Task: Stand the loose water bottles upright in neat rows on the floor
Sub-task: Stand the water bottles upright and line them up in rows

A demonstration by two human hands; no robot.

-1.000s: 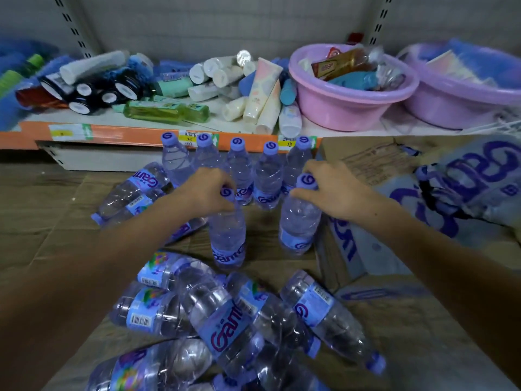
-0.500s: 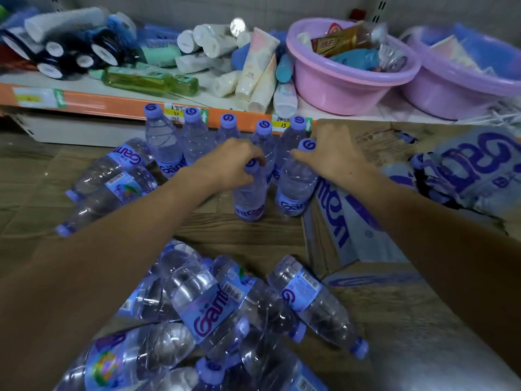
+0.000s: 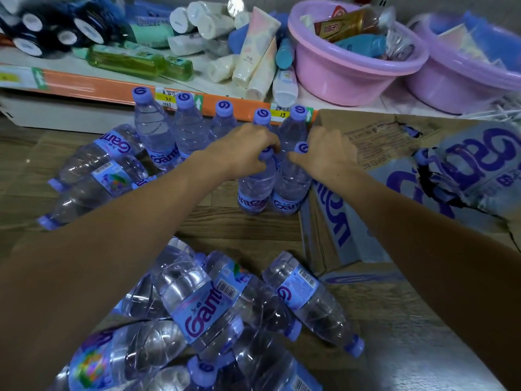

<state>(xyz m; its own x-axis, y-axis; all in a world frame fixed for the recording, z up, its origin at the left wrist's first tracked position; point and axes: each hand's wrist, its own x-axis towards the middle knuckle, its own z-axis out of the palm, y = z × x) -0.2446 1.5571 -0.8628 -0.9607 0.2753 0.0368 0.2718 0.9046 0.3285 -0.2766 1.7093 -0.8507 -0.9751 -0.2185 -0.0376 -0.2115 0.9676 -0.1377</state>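
— Where are the hands?
— Both arms reach far. The left hand [image 3: 248, 150] curls its fingers round the cap of one upright bottle [image 3: 255, 190]; the right hand [image 3: 324, 153] pinches the neighbouring bottle [image 3: 290, 190], just before the back row [image 3: 189, 128].

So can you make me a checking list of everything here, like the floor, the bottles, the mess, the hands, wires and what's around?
Surface: wooden floor, partly covered by flattened cardboard.
Job's things: back row of five upright bottles; two front bottles upright, side by side; pile lying near the camera; more lying at left.
Clutter: torn wrap at right.
Hands: left hand grips one front bottle's cap; right hand grips the other's.
Cables: nothing seen.
Surroundings: shelf with tubes and two basins.
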